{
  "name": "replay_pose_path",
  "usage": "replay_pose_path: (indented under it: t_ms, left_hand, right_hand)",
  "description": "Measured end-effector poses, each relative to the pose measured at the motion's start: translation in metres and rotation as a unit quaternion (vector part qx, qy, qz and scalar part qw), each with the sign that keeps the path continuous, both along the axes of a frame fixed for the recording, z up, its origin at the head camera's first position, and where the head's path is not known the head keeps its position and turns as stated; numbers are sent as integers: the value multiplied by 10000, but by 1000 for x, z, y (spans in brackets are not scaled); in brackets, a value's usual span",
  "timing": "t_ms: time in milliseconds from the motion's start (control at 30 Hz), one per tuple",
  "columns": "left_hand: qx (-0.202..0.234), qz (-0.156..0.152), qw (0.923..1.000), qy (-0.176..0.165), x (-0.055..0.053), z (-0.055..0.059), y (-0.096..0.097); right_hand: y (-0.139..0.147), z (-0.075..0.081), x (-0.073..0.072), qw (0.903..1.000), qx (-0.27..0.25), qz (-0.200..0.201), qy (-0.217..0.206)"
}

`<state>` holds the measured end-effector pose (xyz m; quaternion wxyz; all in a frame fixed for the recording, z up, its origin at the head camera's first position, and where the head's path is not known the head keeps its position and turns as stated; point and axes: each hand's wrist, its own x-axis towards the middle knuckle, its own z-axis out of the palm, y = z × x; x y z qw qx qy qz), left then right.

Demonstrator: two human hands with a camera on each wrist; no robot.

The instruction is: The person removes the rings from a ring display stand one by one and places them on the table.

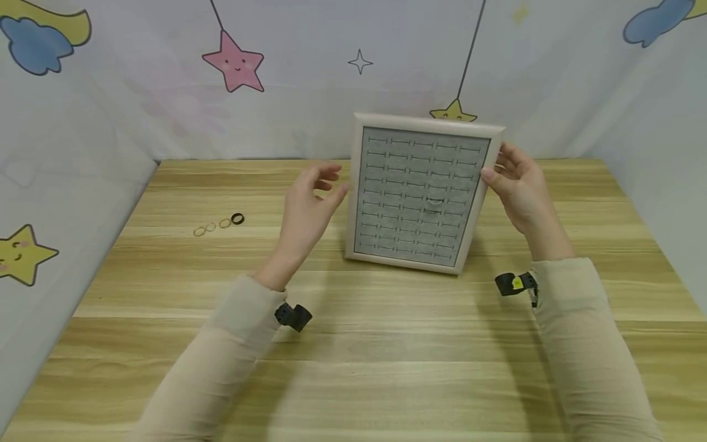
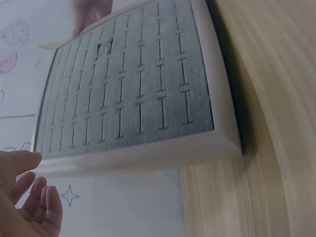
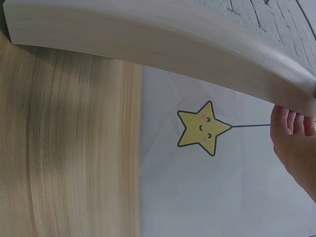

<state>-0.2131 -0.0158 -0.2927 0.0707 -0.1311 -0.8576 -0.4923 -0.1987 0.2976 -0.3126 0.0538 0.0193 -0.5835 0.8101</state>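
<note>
A ring display board (image 1: 411, 190), with a pale wooden frame and grey padding cut into rows of slots, stands tilted on the table. Two rings (image 1: 434, 201) sit in its slots right of the middle. My right hand (image 1: 525, 190) grips the frame's upper right side, thumb at the front and fingers behind. On the other side, my left hand (image 1: 310, 205) is loosely bent, its thumb tip right at the frame's left edge and nothing in its grasp. In the left wrist view, the left fingers (image 2: 42, 202) are spread beside the frame's edge.
Several loose rings lie in a row on the left of the wooden table (image 1: 353, 368), among them a black ring (image 1: 237, 218) and a gold-coloured ring (image 1: 199, 231). A white curtain (image 1: 309, 73) printed with stars hangs behind the table.
</note>
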Motion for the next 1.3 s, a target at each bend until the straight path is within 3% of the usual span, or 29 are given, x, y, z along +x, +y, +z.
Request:
replay_pose_path:
  t_ms: [300,433,567,833,1033,1300]
  left_hand:
    - [-476,-788,9953,295,17,-10,39]
    - [-678,-987,9920,401,21,-15,53]
    - [-856,-1116,9896,289,24,-18,66]
    - [-1190,-1150,9862,-16,22,-23,87]
    - [-1344,-1028,9854,197,20,-26,97]
    - [-1850,-635,9797,449,22,-28,107]
  right_hand:
    - [0,2,1,10000,-38,16,45]
    - [0,2,1,9999,-82,14,61]
    - [-1,3,1,9999,-74,15,66]
    - [-1,2,1,9999,-108,31,82]
    - [-1,2,1,9999,-96,25,47]
    - [-1,2,1,9999,-130,40,70]
